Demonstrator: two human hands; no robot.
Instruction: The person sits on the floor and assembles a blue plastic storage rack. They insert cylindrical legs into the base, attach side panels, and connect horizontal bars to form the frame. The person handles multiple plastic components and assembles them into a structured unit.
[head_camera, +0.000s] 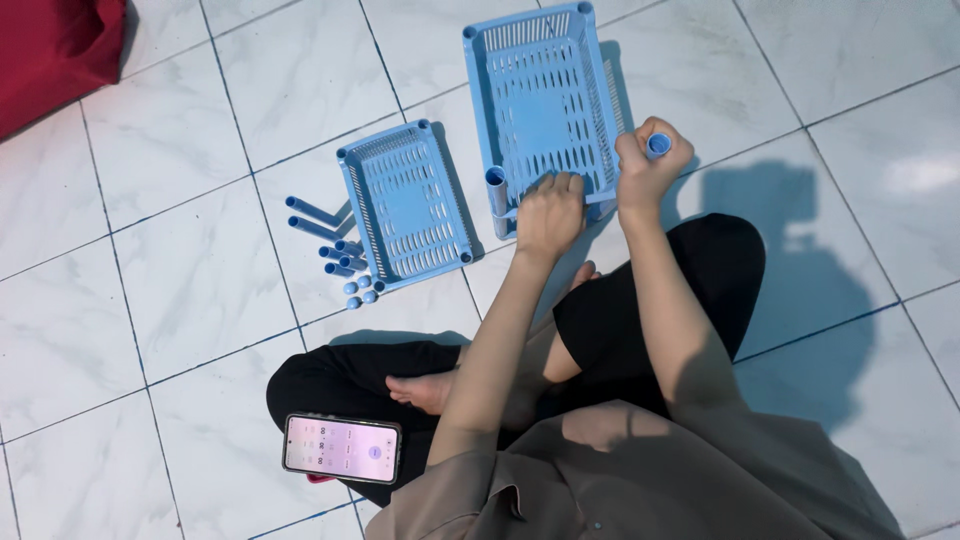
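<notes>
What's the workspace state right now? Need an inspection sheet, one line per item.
Surface: white marble-look tiled floor; the person sits on it cross-legged.
Job's things: large blue slotted tray with one blue tube upright at its near left corner; second tube at the near right corner.
Clutter: smaller blue tray; loose blue tubes and small round caps to its left.
Grippers: left hand presses on the large tray's near edge; right hand is closed around the second tube.
Cables: nothing seen.
Surroundings: phone with its screen lit rests on the person's knee; red fabric lies at the top left corner.
</notes>
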